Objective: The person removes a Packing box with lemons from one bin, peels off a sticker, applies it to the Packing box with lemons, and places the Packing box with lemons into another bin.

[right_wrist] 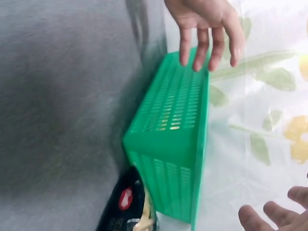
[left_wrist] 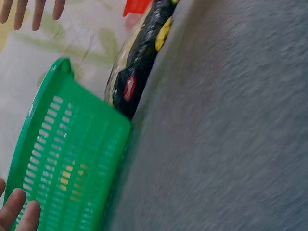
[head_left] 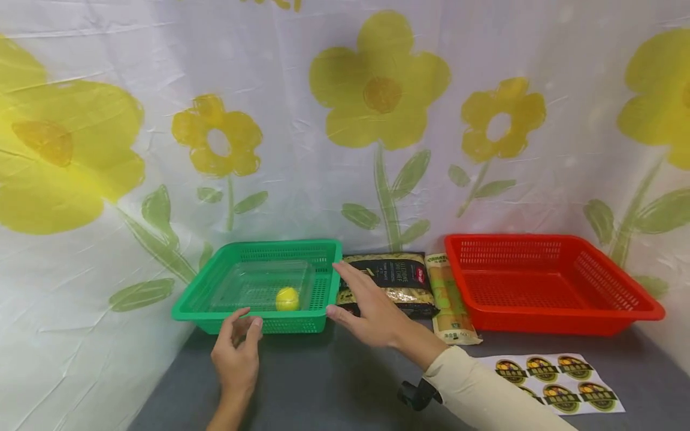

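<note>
The green basket (head_left: 242, 315) stands at the left against the backdrop. In it lie a clear plastic box (head_left: 237, 287) and a small yellow ball (head_left: 287, 299) near the front wall. My left hand (head_left: 237, 353) is at the basket's front rim, fingers loosely bent, nothing between them. Over by the front right corner is my right hand (head_left: 372, 308), its fingers spread and fairly straight, also holding nothing. In the head view it overlaps a black pasta bag (head_left: 399, 275) beside the basket. Both wrist views show fingers (right_wrist: 201, 50) around the green basket.
Right of the pasta bag lies a long yellow-green packet (head_left: 453, 299), then a red basket (head_left: 566, 317). A white sheet of round stickers (head_left: 555, 383) lies on the grey table (head_left: 323, 389) in front of it. Behind hangs a flower-printed backdrop (head_left: 291, 179).
</note>
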{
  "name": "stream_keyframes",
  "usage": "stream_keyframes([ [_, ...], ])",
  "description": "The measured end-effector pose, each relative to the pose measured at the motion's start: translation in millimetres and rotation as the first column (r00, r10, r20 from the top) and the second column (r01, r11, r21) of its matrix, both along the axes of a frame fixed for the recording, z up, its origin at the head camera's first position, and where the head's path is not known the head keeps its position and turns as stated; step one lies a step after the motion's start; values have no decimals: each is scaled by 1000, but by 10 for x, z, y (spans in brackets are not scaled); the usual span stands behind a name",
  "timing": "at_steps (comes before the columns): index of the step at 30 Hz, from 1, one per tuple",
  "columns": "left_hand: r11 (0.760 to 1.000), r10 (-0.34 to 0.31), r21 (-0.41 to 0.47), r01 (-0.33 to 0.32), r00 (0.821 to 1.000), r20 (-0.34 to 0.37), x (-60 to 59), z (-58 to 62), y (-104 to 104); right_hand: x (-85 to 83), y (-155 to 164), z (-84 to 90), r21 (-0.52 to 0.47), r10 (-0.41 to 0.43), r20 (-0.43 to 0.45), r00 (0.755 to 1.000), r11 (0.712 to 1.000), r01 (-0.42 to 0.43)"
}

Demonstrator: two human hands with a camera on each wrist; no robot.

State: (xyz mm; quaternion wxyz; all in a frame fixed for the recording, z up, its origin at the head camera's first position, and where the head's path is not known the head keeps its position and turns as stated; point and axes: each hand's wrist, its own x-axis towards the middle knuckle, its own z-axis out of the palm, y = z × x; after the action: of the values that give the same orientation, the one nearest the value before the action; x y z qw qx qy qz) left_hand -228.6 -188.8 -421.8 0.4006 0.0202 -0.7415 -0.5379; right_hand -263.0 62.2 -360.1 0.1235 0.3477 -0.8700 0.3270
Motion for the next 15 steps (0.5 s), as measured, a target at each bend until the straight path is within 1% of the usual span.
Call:
stream_keyframes([
  [1, 1000, 13, 12, -13, 1000, 5, -14, -2, -26, -34, -40, 4, -10, 12, 16, 1000, 1000, -11],
  [5, 999, 38, 23, -38, 999, -20, -68, -35, -123, -150, -181, 4, -55, 67, 76, 995, 997, -63],
  [9, 997, 61, 50, -60, 998, -30, -149, -121, -210, -237, -308, -7, -119, 117, 150, 982, 988, -99],
  [12, 991, 90, 106, -87, 996, -19, -247, -224, -278, -290, -407, -11, -186, 138, 223, 965, 978, -97],
  [15, 977, 103, 191, -97, 995, -19, -349, -335, -337, -341, -495, -28, -254, 137, 316, 939, 966, -55],
])
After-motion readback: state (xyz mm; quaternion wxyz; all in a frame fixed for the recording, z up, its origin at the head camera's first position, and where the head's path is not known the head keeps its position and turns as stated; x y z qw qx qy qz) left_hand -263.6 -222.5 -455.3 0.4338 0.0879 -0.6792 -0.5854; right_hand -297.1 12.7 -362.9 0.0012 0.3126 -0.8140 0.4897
